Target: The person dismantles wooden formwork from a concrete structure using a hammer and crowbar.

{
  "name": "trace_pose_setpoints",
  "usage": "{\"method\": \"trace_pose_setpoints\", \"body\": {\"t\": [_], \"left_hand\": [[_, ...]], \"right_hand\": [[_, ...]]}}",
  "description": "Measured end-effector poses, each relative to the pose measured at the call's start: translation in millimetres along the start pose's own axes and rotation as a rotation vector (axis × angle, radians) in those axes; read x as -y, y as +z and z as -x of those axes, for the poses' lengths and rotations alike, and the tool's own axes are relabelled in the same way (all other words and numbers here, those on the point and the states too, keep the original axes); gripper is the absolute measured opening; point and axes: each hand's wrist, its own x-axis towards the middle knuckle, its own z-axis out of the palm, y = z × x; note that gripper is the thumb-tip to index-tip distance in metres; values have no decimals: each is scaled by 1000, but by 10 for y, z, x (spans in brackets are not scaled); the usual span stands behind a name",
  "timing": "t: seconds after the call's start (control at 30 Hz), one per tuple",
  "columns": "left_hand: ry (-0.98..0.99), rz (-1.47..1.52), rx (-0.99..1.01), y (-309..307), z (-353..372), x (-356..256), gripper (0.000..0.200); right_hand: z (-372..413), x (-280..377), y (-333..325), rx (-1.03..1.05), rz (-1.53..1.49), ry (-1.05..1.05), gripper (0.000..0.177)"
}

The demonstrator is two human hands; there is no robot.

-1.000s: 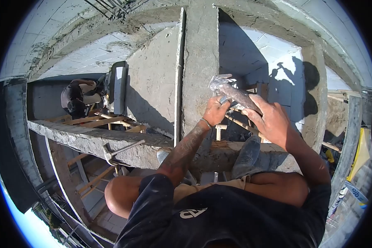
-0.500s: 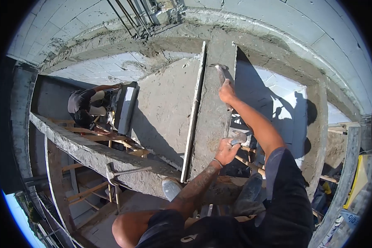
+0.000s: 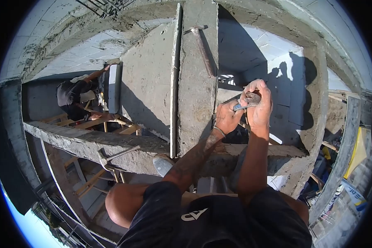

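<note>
My left hand (image 3: pixel 227 119) is closed on a small tool with a blue-grey end (image 3: pixel 239 106). My right hand (image 3: pixel 260 105) cups the tool's dusty, greyish head (image 3: pixel 252 98), its fingers curled round it. Both hands are close together, just right of the concrete beam (image 3: pixel 194 103). On top of that beam lies a hammer (image 3: pixel 205 53), its head toward the far end and its handle pointing back toward me. The exact shape of the held tool is partly hidden by my fingers.
At the left a co-worker (image 3: pixel 72 97) crouches beside a grey block (image 3: pixel 114 89). A second hammer (image 3: pixel 119 155) rests on the lower concrete ledge (image 3: pixel 82 138). A thin board (image 3: pixel 175 82) edges the beam. Openings with wooden props lie below.
My right hand has let go of the hammer, which now lies on the beam, and has come back to the small tool beside my left hand. The camera view has shifted.
</note>
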Motion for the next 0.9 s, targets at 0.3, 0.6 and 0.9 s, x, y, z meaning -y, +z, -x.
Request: {"method": "trace_pose_setpoints", "body": {"t": [0.3, 0.6, 0.9], "left_hand": [[-26, -428, 25, -96, 579, 237, 45], [-464, -849, 246, -18, 1695, 135, 84], [-649, -858, 55, 352, 1660, 76, 85]], "right_hand": [[-143, -120, -1092, -328, -431, -88, 33], [272, 2, -378, -345, -318, -169, 34], [1127, -848, 878, 228, 547, -680, 18]]}}
